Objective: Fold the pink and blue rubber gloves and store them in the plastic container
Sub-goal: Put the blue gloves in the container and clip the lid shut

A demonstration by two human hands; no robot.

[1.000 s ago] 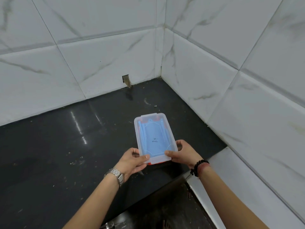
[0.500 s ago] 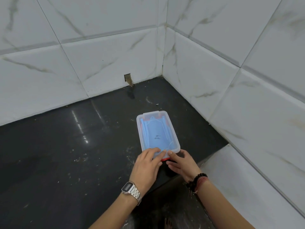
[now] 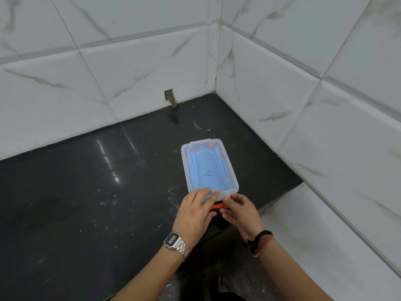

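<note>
Clear plastic container [image 3: 209, 166] sits lid-on upon the black countertop [image 3: 86, 192], near the corner of the white marble-look wall tiles [image 3: 282, 83]. Blue glove [image 3: 207, 170] shows through the lid; pink only as slivers at the far end. Left hand [image 3: 195, 211], steel wristwatch [image 3: 176, 243] on its wrist, lies flat, fingers straight, pressing the lid's near edge. Right hand [image 3: 242, 213], bead bracelet [image 3: 258, 240] at the wrist, curls its fingers around the orange-red latch [image 3: 218, 206] at the container's near end.
</note>
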